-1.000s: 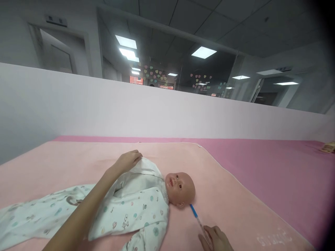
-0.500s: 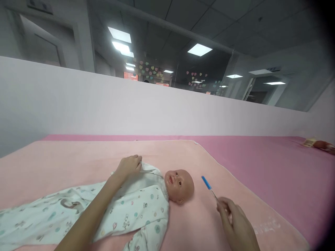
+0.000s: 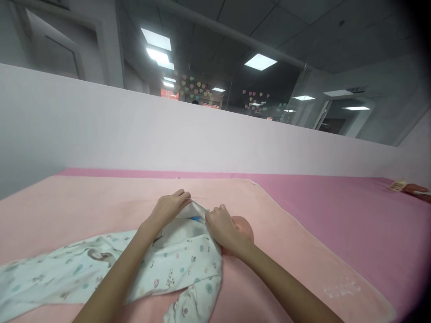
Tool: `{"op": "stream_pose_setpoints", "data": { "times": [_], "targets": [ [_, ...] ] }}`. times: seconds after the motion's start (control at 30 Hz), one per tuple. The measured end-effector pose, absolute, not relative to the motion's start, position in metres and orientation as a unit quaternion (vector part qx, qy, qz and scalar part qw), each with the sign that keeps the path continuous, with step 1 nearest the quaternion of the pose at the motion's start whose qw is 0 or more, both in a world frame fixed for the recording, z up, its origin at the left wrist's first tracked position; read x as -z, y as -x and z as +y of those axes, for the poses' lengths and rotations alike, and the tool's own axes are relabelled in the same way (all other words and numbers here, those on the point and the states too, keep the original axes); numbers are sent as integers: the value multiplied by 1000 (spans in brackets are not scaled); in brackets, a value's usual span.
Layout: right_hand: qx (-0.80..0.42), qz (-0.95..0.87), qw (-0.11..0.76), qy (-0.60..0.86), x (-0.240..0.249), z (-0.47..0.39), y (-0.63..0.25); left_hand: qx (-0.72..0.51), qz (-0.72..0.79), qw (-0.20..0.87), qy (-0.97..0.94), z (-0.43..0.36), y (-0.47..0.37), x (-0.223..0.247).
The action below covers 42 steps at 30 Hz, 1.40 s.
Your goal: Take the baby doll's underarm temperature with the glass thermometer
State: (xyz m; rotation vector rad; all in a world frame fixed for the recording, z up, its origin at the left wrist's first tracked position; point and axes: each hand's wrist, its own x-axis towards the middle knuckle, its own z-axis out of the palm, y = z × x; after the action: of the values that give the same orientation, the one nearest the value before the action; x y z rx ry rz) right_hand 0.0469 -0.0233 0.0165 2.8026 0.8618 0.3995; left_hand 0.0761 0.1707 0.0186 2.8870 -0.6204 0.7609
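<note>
Patterned top open on the pink blanket; blue tip already under its flap.
Fingers of our left hand pinch the flap's edge; our right hand's curl before the doll's head, hold we cannot tell. Front not yet closed.

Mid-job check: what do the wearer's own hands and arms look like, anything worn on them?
The left hand and right hand are bare, without gloves. The left forearm and right forearm are slim, with no sleeve, watch or bracelet in view. No rings show on the visible fingers, nor any cables or markings.
</note>
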Motion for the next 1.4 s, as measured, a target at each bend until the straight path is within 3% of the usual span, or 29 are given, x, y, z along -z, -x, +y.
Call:
{"op": "stream_pose_setpoints", "data": {
  "times": [0.13, 0.4, 0.93, 1.4],
  "targets": [
    [-103, 274, 129, -947, -10, -20, -59, -278, -219, 26, -935, 170, -73, -21],
    [-104, 268, 72, -955, 4, -16, -84, -289, -235, 3, -928, 172, -71, -23],
    [10, 283, -161, -945, -1, -29, -110, -285, -227, 19, -931, 176, -73, -20],
    [-15, 265, -106, -958, 14, -15, -110, -272, -228, 12, -935, 179, -75, -22]
  ]
}}
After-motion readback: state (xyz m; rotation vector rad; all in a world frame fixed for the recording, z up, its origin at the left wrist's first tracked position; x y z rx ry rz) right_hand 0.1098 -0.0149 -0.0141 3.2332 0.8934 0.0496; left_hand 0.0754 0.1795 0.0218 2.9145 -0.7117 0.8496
